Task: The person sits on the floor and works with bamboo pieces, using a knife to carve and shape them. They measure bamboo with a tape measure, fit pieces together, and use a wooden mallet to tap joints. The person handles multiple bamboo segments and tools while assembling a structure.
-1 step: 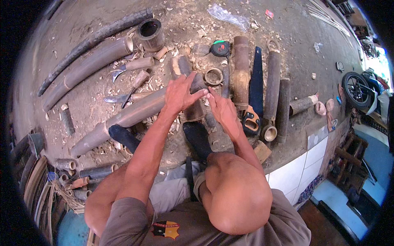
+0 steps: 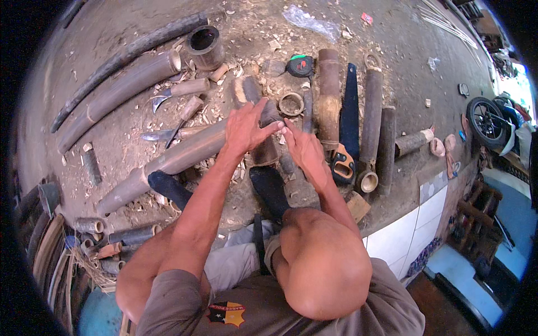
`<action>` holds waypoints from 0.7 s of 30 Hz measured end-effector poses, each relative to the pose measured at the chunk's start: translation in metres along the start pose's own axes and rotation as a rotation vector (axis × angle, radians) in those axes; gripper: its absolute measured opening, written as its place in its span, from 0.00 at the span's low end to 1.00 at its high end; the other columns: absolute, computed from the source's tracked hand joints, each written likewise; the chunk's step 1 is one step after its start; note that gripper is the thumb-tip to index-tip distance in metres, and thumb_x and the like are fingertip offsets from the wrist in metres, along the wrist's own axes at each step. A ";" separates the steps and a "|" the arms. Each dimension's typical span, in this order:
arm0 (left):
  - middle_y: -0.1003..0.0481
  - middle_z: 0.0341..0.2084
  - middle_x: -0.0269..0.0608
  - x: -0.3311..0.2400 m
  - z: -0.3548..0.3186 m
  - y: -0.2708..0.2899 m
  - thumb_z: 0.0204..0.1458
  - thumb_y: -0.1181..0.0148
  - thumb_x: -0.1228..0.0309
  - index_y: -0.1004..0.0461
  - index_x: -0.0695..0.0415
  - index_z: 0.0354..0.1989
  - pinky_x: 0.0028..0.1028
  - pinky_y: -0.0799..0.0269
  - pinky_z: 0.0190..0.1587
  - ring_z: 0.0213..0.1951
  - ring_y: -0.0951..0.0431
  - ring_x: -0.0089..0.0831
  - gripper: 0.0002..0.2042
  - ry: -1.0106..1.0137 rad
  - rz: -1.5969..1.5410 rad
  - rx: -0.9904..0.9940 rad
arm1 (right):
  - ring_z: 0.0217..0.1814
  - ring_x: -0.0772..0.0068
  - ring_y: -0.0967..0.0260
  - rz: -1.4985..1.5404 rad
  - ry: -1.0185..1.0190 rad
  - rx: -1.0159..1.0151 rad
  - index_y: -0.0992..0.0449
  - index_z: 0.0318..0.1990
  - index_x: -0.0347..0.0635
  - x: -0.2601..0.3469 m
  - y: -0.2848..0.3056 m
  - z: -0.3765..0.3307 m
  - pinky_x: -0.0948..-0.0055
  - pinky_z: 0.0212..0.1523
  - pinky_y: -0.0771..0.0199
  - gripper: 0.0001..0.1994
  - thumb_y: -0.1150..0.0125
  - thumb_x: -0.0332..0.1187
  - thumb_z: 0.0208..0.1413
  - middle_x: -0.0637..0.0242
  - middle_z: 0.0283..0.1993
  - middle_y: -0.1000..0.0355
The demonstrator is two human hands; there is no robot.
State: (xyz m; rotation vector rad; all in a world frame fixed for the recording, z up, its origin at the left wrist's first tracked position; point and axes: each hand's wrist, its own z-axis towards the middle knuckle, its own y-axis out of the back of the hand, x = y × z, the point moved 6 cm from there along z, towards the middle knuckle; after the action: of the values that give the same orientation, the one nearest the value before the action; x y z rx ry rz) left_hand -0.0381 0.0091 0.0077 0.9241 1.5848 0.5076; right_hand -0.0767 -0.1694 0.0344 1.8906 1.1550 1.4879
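Observation:
A long bamboo tube point(image 2: 179, 150) slants across the ground, its far end reaching beneath my hands. My left hand point(image 2: 245, 130) lies over that end, index finger stretched along it and thumb pointing right; the other fingers are partly hidden. Close against the left thumb, my right hand point(image 2: 305, 148) has its fingertips drawn together near the tube's end. Whatever sits between those right fingertips is too small or hidden to name. Under the tube lies a short, thick bamboo piece point(image 2: 263, 154). Just beyond my hands is a bamboo ring point(image 2: 291, 104).
Right of my hands lie a handsaw point(image 2: 350, 106) and several bamboo tubes point(image 2: 371, 106). A tape measure point(image 2: 300, 65) rests beyond. A hooked knife point(image 2: 188, 88) and another knife point(image 2: 159, 135) lie left, near a wide bamboo cup point(image 2: 205, 50). Wood shavings litter the ground.

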 end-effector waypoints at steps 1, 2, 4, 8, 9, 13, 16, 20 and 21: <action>0.22 0.53 0.55 0.002 0.001 -0.002 0.47 0.34 0.35 0.29 0.55 0.68 0.46 0.34 0.58 0.56 0.23 0.50 0.45 0.012 -0.024 -0.005 | 0.41 0.32 0.21 -0.011 -0.015 0.013 0.25 0.66 0.47 -0.001 0.000 0.001 0.39 0.43 0.23 0.23 0.52 0.49 0.72 0.39 0.38 0.21; 0.22 0.53 0.55 0.004 0.001 -0.003 0.46 0.33 0.35 0.28 0.55 0.67 0.46 0.34 0.58 0.56 0.23 0.49 0.45 0.020 -0.038 -0.028 | 0.41 0.32 0.21 -0.021 -0.030 0.025 0.25 0.66 0.47 -0.001 -0.002 0.002 0.39 0.43 0.23 0.23 0.52 0.49 0.72 0.39 0.39 0.21; 0.21 0.52 0.55 0.002 0.004 -0.004 0.45 0.32 0.35 0.26 0.55 0.66 0.45 0.34 0.58 0.56 0.22 0.49 0.44 0.030 -0.066 -0.071 | 0.42 0.31 0.21 -0.023 -0.053 0.021 0.25 0.65 0.47 -0.002 -0.004 0.005 0.39 0.43 0.22 0.23 0.53 0.49 0.72 0.39 0.39 0.20; 0.18 0.50 0.54 -0.001 0.011 -0.001 0.43 0.30 0.36 0.23 0.51 0.63 0.46 0.27 0.56 0.53 0.19 0.51 0.42 0.111 -0.057 -0.105 | 0.44 0.32 0.21 0.011 -0.077 -0.017 0.23 0.63 0.47 -0.011 -0.014 0.012 0.40 0.44 0.22 0.23 0.53 0.50 0.72 0.39 0.41 0.20; 0.18 0.49 0.54 0.001 0.011 -0.002 0.43 0.29 0.36 0.23 0.50 0.62 0.47 0.26 0.55 0.52 0.19 0.51 0.41 0.109 -0.059 -0.136 | 0.45 0.32 0.21 0.020 -0.080 -0.019 0.22 0.61 0.46 -0.014 -0.017 0.015 0.40 0.44 0.22 0.23 0.53 0.50 0.72 0.39 0.42 0.20; 0.18 0.47 0.54 -0.013 0.009 0.013 0.41 0.26 0.37 0.22 0.53 0.59 0.47 0.25 0.53 0.50 0.18 0.52 0.40 0.203 -0.027 -0.130 | 0.46 0.33 0.22 -0.041 -0.179 0.032 0.20 0.56 0.41 -0.048 -0.038 0.024 0.41 0.47 0.23 0.24 0.54 0.50 0.72 0.38 0.42 0.21; 0.18 0.46 0.52 -0.012 0.016 0.000 0.43 0.24 0.43 0.24 0.54 0.61 0.47 0.26 0.51 0.49 0.18 0.50 0.39 0.008 0.099 -0.125 | 0.38 0.40 0.20 0.061 -0.215 -0.024 0.22 0.56 0.38 -0.089 -0.055 0.042 0.49 0.42 0.23 0.24 0.54 0.50 0.73 0.40 0.35 0.22; 0.21 0.45 0.47 -0.005 -0.004 -0.004 0.45 0.24 0.51 0.31 0.54 0.67 0.45 0.30 0.51 0.49 0.20 0.47 0.40 -0.152 0.186 -0.263 | 0.28 0.54 0.22 0.252 -0.243 -0.011 0.22 0.56 0.37 -0.080 -0.034 0.000 0.55 0.38 0.24 0.25 0.54 0.51 0.73 0.49 0.27 0.25; 0.22 0.44 0.46 -0.014 -0.012 -0.011 0.46 0.24 0.52 0.32 0.55 0.68 0.45 0.32 0.52 0.49 0.21 0.47 0.40 -0.153 0.248 -0.312 | 0.26 0.57 0.23 0.238 -0.246 -0.034 0.22 0.56 0.37 -0.081 -0.032 -0.003 0.56 0.37 0.24 0.25 0.55 0.51 0.73 0.51 0.26 0.27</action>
State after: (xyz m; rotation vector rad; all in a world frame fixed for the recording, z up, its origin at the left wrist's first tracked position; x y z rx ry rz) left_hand -0.0528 -0.0063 0.0109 0.9001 1.2169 0.8139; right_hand -0.0944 -0.2206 -0.0341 2.1758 0.8118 1.3340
